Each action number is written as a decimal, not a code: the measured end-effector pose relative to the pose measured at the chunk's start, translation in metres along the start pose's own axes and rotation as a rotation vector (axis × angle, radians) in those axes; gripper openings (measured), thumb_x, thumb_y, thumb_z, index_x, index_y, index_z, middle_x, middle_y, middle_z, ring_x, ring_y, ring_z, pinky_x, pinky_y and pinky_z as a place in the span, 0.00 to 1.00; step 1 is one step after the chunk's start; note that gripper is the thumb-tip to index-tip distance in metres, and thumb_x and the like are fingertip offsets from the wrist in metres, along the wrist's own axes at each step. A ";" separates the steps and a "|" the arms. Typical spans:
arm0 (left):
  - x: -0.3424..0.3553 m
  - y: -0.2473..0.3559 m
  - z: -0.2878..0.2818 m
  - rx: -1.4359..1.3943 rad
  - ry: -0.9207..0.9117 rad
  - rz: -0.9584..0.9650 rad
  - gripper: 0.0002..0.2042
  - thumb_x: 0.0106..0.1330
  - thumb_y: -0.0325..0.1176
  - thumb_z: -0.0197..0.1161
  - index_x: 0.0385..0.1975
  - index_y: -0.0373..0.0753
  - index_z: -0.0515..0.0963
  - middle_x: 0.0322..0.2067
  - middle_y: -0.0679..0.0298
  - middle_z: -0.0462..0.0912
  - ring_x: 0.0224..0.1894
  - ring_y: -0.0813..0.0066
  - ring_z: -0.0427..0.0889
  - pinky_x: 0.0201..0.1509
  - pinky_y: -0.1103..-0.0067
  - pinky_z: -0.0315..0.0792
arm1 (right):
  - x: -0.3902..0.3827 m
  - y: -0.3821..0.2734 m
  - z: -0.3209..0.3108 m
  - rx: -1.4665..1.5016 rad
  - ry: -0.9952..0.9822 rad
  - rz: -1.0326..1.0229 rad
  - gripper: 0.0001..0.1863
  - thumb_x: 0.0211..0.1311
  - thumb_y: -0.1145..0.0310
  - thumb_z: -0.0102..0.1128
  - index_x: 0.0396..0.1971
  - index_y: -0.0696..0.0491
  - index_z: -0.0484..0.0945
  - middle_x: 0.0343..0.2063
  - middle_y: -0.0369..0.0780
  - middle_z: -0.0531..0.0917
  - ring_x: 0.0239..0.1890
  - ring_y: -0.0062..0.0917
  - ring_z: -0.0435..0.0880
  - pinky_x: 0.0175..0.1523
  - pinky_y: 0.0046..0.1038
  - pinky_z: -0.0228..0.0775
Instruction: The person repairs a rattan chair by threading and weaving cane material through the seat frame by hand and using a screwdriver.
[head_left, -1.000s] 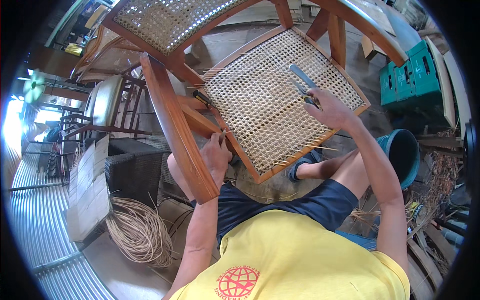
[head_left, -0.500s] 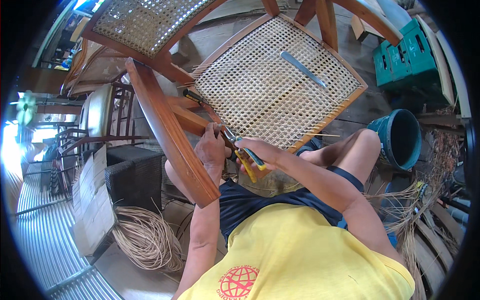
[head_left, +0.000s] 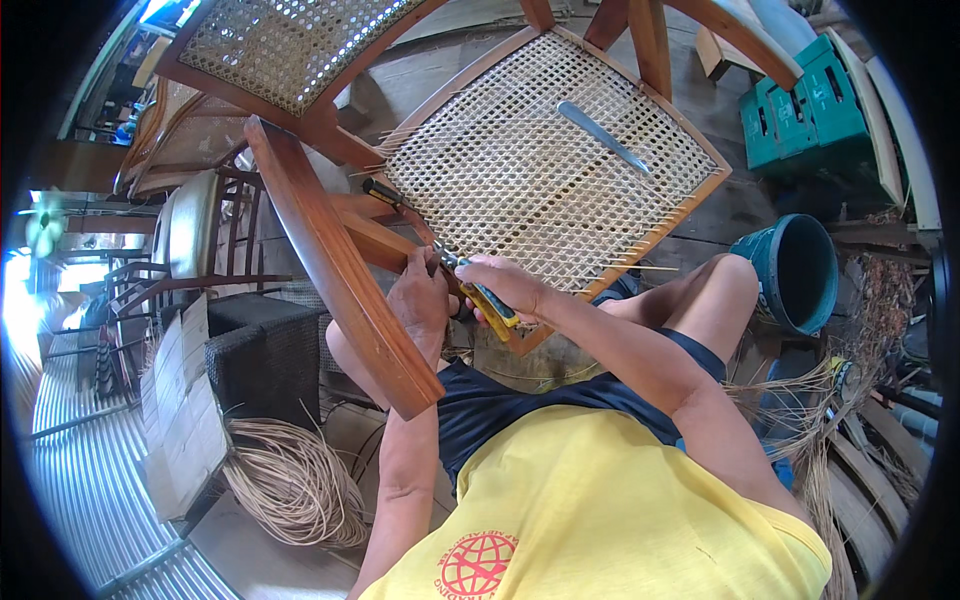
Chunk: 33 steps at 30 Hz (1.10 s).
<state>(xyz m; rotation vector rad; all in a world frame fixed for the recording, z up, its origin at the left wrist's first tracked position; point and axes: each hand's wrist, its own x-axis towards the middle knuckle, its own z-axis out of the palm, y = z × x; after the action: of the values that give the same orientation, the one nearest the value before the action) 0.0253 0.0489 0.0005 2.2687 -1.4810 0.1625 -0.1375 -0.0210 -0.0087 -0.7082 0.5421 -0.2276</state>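
A wooden chair (head_left: 330,270) lies tilted across my lap, its woven cane seat (head_left: 540,170) facing up. My right hand (head_left: 515,283) is closed around a yellow-handled cutting tool (head_left: 495,308), with the tool's tip at the seat's near left corner. My left hand (head_left: 420,300) sits right beside it, fingers curled on the seat frame at that corner; what they pinch is hidden. A flat grey metal tool (head_left: 605,137) lies loose on the cane toward the far right. Loose cane ends stick out along the seat's near edge.
A blue bucket (head_left: 800,270) stands by my right knee, with green crates (head_left: 800,110) beyond it. A coil of raw cane (head_left: 290,485) lies on the floor at my left, next to a cardboard box (head_left: 180,410) and a dark wicker piece (head_left: 265,360). More chairs stand behind.
My right hand left the grey metal tool on the seat and came to the near left corner with the yellow-handled tool. My left hand stayed at that corner.
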 end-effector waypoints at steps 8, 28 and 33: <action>-0.060 -0.005 -0.055 -0.139 -0.685 0.067 0.15 0.67 0.35 0.65 0.51 0.39 0.78 0.30 0.50 0.86 0.33 0.49 0.85 0.40 0.61 0.77 | -0.019 -0.091 -0.029 -1.259 0.575 -0.557 0.31 0.60 0.50 0.65 0.57 0.56 0.74 0.38 0.47 0.79 0.44 0.39 0.81 0.52 0.45 0.73; -0.014 0.019 0.016 -0.208 -0.049 -0.128 0.08 0.73 0.40 0.59 0.46 0.50 0.79 0.28 0.52 0.85 0.33 0.46 0.85 0.34 0.58 0.77 | 0.037 -0.013 -0.008 -1.448 0.504 -0.676 0.06 0.59 0.64 0.69 0.33 0.47 0.86 0.40 0.34 0.79 0.49 0.33 0.74 0.58 0.39 0.60; -0.024 0.015 0.011 -0.304 0.043 -0.122 0.10 0.72 0.37 0.60 0.50 0.50 0.79 0.33 0.52 0.87 0.33 0.48 0.86 0.35 0.60 0.78 | 0.043 -0.013 -0.001 -1.414 0.528 -0.611 0.06 0.59 0.63 0.66 0.33 0.47 0.86 0.39 0.34 0.79 0.51 0.32 0.73 0.60 0.40 0.58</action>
<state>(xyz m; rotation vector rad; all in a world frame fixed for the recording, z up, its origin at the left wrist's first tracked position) 0.0004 0.0600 -0.0129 2.0872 -1.2465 -0.0477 -0.1024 -0.0477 -0.0173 -2.2364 0.9705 -0.6220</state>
